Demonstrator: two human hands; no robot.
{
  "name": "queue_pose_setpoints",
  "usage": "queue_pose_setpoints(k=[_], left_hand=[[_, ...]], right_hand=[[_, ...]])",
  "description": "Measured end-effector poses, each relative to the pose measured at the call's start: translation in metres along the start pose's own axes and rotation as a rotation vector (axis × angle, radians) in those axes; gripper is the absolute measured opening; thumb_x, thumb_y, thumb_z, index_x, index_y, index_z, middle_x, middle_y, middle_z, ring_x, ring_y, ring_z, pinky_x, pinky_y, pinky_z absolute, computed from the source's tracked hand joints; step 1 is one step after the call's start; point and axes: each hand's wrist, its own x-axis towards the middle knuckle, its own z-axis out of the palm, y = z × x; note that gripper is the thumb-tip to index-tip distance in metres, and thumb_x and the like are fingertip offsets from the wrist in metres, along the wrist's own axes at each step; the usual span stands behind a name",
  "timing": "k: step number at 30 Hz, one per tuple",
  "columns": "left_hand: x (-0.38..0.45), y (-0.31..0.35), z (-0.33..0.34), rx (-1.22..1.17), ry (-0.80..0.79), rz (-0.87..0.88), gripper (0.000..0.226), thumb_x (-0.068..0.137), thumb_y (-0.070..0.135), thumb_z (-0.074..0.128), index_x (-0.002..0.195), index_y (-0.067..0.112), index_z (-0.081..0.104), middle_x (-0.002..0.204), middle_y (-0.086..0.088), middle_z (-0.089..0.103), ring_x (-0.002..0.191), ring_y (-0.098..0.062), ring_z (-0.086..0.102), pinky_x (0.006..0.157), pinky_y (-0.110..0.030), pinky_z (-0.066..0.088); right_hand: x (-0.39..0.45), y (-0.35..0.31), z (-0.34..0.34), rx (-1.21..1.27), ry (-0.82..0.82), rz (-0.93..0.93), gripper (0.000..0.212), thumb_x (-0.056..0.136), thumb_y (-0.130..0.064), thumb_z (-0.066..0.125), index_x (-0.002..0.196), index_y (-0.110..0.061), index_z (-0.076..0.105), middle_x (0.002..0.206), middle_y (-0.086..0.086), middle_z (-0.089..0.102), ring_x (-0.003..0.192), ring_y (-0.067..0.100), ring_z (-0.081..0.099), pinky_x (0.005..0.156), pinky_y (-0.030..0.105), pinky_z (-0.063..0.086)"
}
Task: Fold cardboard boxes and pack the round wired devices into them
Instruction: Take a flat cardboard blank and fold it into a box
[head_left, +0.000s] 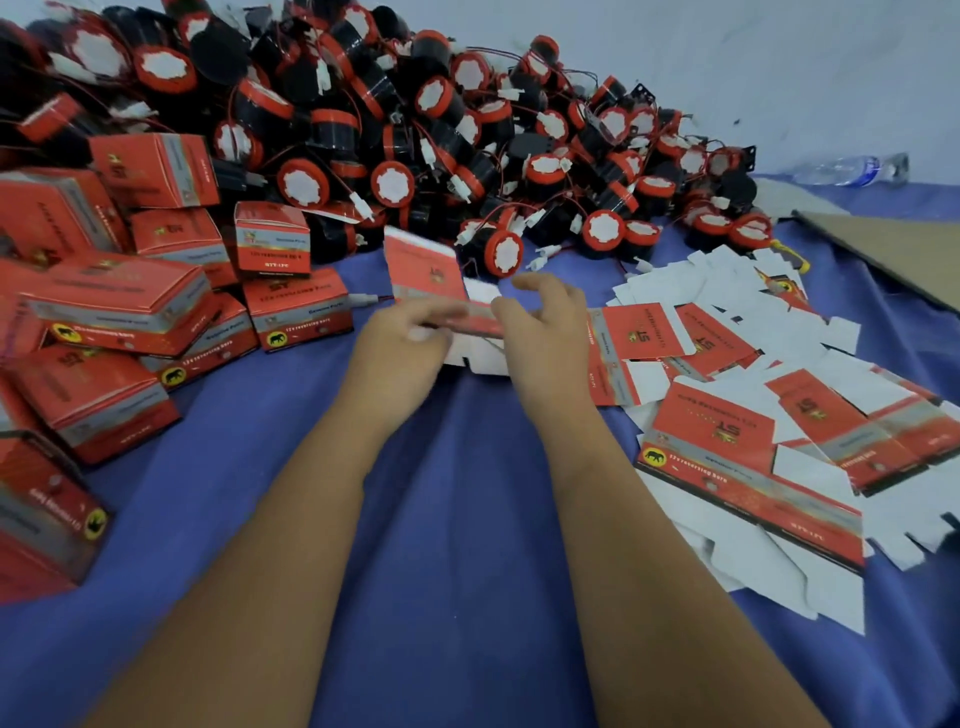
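1. Head view: both hands meet at mid-scene over the blue cloth (457, 493) on the counter, working one flat red/white box blank (431, 280).
2. Left hand (400, 343): fingers curled, pinching the blank's near edge; blurred.
3. Right hand (540, 332): fingers curved and spread, thumb side touching the blank; can't tell if it grips.
4. Round wired devices (395, 130), black w/ red caps: big heap, far left to far centre.
5. Folded boxes (119, 312): stacked at left.
6. Flat blanks (753, 441): fanned out at right.
7. Plastic bottle (852, 169): far right.
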Motion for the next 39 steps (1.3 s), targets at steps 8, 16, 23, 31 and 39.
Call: queue_pose_setpoints(k=[8, 16, 23, 31, 39], left_hand=[[0.006, -0.008, -0.021, -0.548, 0.208, -0.149, 0.085, 0.092, -0.005, 0.063, 0.156, 0.032, 0.021, 0.127, 0.002, 0.064, 0.108, -0.012, 0.067, 0.075, -0.031, 0.061], [0.003, -0.006, -0.014, -0.129, 0.268, -0.003, 0.072, 0.069, 0.006, 0.087, 0.131, 0.016, 0.052, 0.117, 0.005, 0.066, 0.109, -0.008, 0.063, 0.097, -0.031, 0.052], [0.003, -0.004, -0.01, -0.232, 0.248, -0.002, 0.083, 0.074, 0.023, 0.087, 0.139, 0.024, 0.036, 0.125, 0.015, 0.059, 0.111, 0.011, 0.056, 0.095, -0.014, 0.045], [0.003, -0.003, -0.013, -0.366, 0.175, -0.101, 0.081, 0.075, 0.044, 0.077, 0.144, 0.027, 0.038, 0.13, 0.015, 0.061, 0.119, 0.0, 0.057, 0.103, -0.029, 0.045], [0.002, -0.002, -0.001, -0.099, 0.373, -0.058, 0.132, 0.066, 0.02, 0.091, 0.157, 0.023, -0.005, 0.145, 0.0, 0.025, 0.141, -0.015, 0.027, 0.114, -0.028, 0.028]], right_hand=[[-0.003, 0.001, 0.005, 0.16, -0.161, 0.044, 0.05, 0.085, -0.001, 0.057, 0.121, -0.035, 0.05, 0.103, -0.021, 0.057, 0.089, -0.009, 0.058, 0.071, 0.008, 0.046], [-0.005, 0.001, 0.009, 0.055, -0.045, -0.146, 0.047, 0.084, 0.005, 0.058, 0.123, -0.022, 0.06, 0.086, -0.019, 0.062, 0.079, -0.008, 0.058, 0.071, 0.009, 0.045], [-0.011, 0.0, 0.014, -0.08, -0.07, -0.273, 0.058, 0.092, -0.013, 0.058, 0.146, -0.025, 0.041, 0.121, -0.008, 0.062, 0.107, 0.012, 0.057, 0.093, 0.035, 0.05], [-0.008, 0.005, 0.017, -0.036, -0.128, -0.177, 0.058, 0.093, -0.017, 0.054, 0.147, -0.029, 0.038, 0.128, -0.009, 0.061, 0.114, 0.01, 0.056, 0.094, 0.026, 0.045], [-0.009, -0.001, 0.022, 0.23, -0.037, -0.15, 0.059, 0.079, 0.01, 0.058, 0.127, -0.024, 0.055, 0.108, -0.002, 0.07, 0.097, 0.008, 0.066, 0.083, 0.019, 0.054]])
